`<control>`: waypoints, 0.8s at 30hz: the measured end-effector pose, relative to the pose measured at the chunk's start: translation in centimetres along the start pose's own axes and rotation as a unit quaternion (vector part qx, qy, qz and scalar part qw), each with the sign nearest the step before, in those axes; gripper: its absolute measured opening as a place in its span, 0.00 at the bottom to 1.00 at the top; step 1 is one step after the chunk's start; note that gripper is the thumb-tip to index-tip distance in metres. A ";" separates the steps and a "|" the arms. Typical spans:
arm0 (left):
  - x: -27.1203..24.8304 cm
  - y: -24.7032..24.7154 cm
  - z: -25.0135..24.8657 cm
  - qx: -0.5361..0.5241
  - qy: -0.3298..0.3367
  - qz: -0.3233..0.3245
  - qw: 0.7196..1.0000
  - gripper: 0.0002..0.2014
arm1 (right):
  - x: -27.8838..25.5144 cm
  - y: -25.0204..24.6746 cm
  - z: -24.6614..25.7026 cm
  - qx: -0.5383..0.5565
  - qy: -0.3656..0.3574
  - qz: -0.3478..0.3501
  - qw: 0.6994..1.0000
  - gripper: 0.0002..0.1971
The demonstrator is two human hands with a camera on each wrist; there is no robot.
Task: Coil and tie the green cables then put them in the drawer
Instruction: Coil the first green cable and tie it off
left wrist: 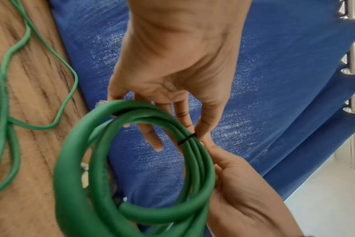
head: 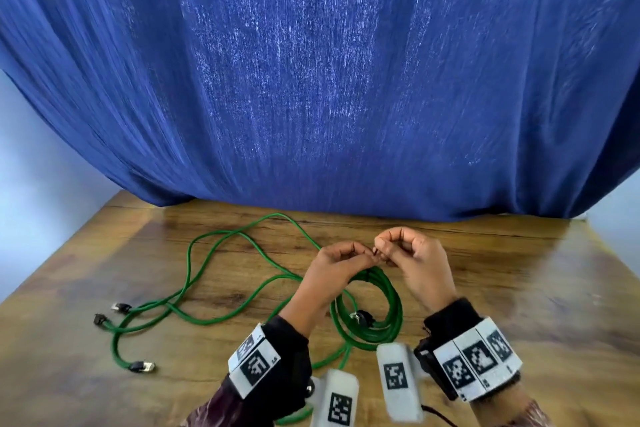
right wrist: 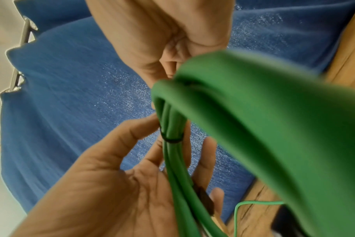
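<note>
A coiled green cable [head: 394, 308] hangs between my hands over the wooden table [head: 519, 270]. A thin black tie [left wrist: 185, 138] is wrapped round the strands near the top of the coil [left wrist: 203, 160]. My left hand [head: 341, 262] pinches the tie with thumb and forefinger, its other fingers straight behind the coil [right wrist: 172, 160]. My right hand [head: 408, 253], fingers curled, pinches the tie's ends right beside it. In the right wrist view the tie [right wrist: 171, 140] sits next to my left thumb. No drawer is in view.
More green cable [head: 188, 267] lies loose in wide loops on the left half of the table, its plugs [head: 121, 307] [head: 142, 366] near the front left. A blue curtain [head: 311, 80] hangs along the table's far edge.
</note>
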State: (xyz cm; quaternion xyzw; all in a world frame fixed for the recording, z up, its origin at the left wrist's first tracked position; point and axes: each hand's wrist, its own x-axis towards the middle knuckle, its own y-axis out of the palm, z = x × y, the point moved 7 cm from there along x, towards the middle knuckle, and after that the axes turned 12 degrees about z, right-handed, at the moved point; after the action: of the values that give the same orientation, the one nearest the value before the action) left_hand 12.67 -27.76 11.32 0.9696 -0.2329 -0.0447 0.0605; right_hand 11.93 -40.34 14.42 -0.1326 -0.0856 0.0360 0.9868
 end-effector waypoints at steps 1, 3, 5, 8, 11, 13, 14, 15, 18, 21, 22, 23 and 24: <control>0.0 0.0 0.1 -0.004 -0.004 0.004 1.000 0.13 | 0.0 -0.1 -0.1 0.001 0.003 -0.002 1.000 0.12; 0.0 -0.1 0.3 -0.010 -0.011 0.007 1.000 0.12 | 0.0 -0.2 -0.4 0.010 0.007 -0.004 1.000 0.12; 0.0 -0.2 0.5 -0.019 -0.019 0.009 1.000 0.09 | 0.0 -0.2 -0.6 0.016 0.011 -0.008 1.000 0.12; 0.0 -0.2 0.8 -0.030 -0.035 0.012 0.999 0.07 | -0.1 -0.3 -0.9 0.018 0.017 -0.015 1.000 0.11; 0.0 -0.1 0.9 -0.019 -0.045 0.013 0.999 0.08 | -0.2 -0.5 -1.2 0.022 0.022 -0.020 0.999 0.10; -0.1 0.0 1.0 -0.011 -0.052 0.011 0.999 0.09 | -0.2 -0.4 -1.7 0.034 0.034 -0.021 0.999 0.11; -0.1 0.0 1.0 -0.009 -0.056 0.010 0.998 0.10 | -0.2 -0.4 -2.1 0.046 0.042 -0.024 0.998 0.11; -0.1 0.0 1.1 -0.008 -0.061 0.011 0.998 0.11 | -0.2 -0.3 -2.3 0.059 0.050 -0.028 0.997 0.11; -0.2 0.1 1.3 -0.009 -0.076 0.005 0.997 0.12 | -0.2 0.3 -3.0 0.091 0.062 -0.024 0.994 0.09; -0.8 -0.1 1.8 -0.033 -0.092 -0.013 0.995 0.11 | -0.1 0.8 -3.3 0.121 0.079 0.000 0.990 0.07; -1.0 -0.2 2.0 -0.049 -0.097 -0.020 0.994 0.10 | -0.1 0.9 -3.4 0.131 0.084 0.009 0.988 0.07; -1.2 -0.4 2.2 -0.067 -0.102 -0.030 0.992 0.09 | -0.1 0.9 -3.4 0.140 0.089 0.021 0.986 0.05; -1.4 -0.7 2.5 -0.085 -0.107 -0.045 0.990 0.07 | -0.2 1.1 -3.2 0.142 0.092 0.041 0.985 0.03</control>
State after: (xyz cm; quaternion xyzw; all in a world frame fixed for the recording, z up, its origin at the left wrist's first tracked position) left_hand 11.40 -26.76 8.84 0.9600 -0.1898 -0.1705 0.1151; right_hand 12.29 -40.12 11.08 0.0029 0.0173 0.0755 0.9970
